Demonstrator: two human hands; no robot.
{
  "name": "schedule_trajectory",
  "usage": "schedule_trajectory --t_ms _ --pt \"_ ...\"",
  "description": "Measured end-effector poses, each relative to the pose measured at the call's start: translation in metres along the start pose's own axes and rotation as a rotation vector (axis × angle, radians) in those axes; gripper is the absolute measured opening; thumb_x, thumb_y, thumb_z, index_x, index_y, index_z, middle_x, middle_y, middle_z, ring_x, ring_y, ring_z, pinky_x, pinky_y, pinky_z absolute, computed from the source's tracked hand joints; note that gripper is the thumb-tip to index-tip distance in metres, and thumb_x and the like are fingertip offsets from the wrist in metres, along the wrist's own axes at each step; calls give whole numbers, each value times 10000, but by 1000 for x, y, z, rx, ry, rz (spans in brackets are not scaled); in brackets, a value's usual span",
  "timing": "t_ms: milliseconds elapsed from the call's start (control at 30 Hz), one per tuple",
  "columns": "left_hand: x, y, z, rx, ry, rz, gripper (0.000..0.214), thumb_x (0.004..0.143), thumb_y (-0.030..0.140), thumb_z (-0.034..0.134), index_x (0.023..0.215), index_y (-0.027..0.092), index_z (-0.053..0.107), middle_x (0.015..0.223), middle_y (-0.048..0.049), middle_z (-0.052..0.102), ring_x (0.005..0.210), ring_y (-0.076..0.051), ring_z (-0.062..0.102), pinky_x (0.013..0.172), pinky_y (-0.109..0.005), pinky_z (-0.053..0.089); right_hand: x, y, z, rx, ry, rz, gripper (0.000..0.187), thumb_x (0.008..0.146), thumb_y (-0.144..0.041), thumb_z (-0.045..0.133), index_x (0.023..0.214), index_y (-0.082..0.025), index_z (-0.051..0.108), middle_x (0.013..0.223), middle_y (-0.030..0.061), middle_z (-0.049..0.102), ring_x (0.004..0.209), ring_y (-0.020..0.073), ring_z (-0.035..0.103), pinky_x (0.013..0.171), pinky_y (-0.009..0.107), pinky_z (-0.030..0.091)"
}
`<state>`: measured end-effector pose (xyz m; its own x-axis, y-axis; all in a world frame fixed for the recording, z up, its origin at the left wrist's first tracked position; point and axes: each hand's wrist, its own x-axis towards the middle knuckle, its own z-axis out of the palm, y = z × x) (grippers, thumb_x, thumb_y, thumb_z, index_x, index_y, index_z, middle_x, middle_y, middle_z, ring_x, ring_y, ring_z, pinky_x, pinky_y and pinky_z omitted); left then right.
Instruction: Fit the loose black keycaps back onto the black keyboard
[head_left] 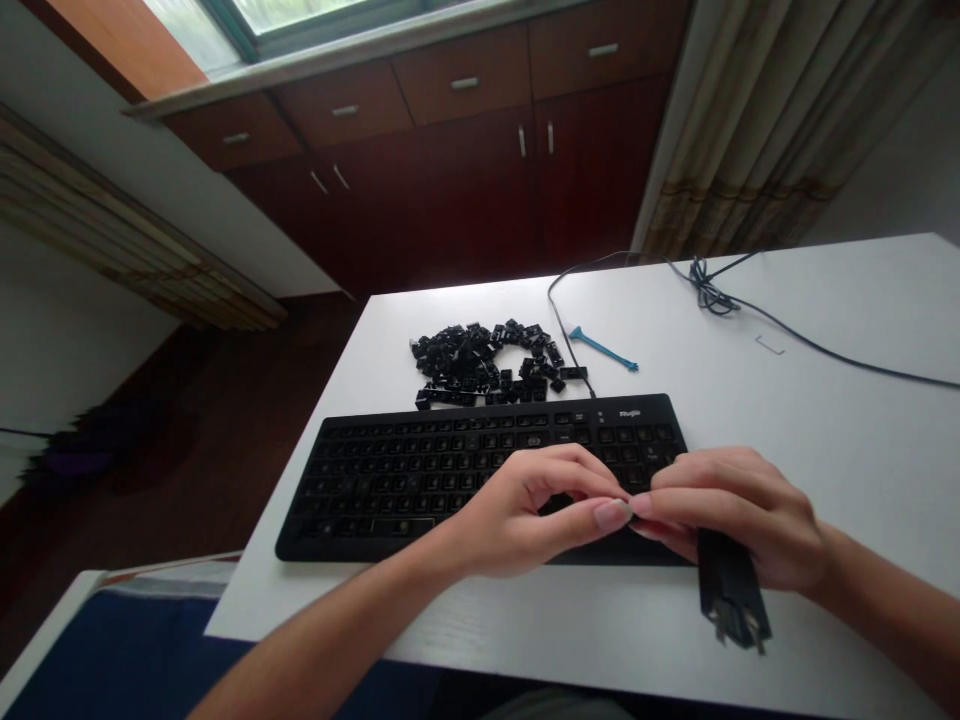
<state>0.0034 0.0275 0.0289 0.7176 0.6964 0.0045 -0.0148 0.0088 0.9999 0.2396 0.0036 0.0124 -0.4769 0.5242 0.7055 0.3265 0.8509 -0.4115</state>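
A black Rapoo-style full-size keyboard (390,480) lies on the white table (840,440), with its keys lit faintly. Above it sits a loose heap of black keycaps (480,365). My left hand (532,510) and my right hand (731,510) meet over the keyboard's lower right corner, fingertips touching. Whatever lies between the fingertips is hidden. My right hand grips a flat black strip-shaped piece (729,590) with grey metal bits at its lower end, which hangs past the table's front edge.
A slim blue tool (600,348) lies right of the keycaps. A black cable (795,330) runs across the table's back and right, tangled near the far edge. Dark wooden cabinets (420,170) stand behind the table, and blue fabric (127,650) shows at lower left.
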Motion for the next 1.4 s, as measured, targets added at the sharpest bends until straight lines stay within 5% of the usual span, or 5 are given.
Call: schedule_trajectory --t_ms 233,467,800,1067,1400 --pt "2 7 0 -95 12 -173 371 962 421 606 811 113 747 960 -90 693 833 -143 616 746 -253 519 -2 3 5 81 5 133 343 851 -63 703 1170 -180 657 941 35 681 730 105 670 621 190 543" --pt "3 -6 3 -312 56 -346 417 904 507 667 973 108 768 807 -58 713 722 -105 632 716 -218 512 -1 0 7 68 16 180 351 846 -70 706 1176 -182 670 974 52 626 723 108 636 614 210 541" --pt "4 -1 10 -271 22 -236 373 966 448 597 1071 124 751 997 -99 737 907 -155 673 818 -267 539 1 -6 11 7 66 226 308 840 -114 729 1127 -214 683 1006 60 667 739 131 655 613 244 546" --pt "-1 -4 11 -168 31 -194 351 945 380 648 1198 137 666 1069 -115 727 899 -142 681 794 -261 556 5 36 -33 -200 222 628 218 827 -374 777 1001 -253 730 640 -21 622 490 131 516 473 290 439" --pt "-7 -22 22 932 -78 600 222 934 144 556 1137 133 645 964 -76 724 840 -169 643 766 -301 505 -7 57 -36 -41 -293 326 230 864 -262 743 1089 -224 716 1014 46 778 891 202 747 803 305 614"
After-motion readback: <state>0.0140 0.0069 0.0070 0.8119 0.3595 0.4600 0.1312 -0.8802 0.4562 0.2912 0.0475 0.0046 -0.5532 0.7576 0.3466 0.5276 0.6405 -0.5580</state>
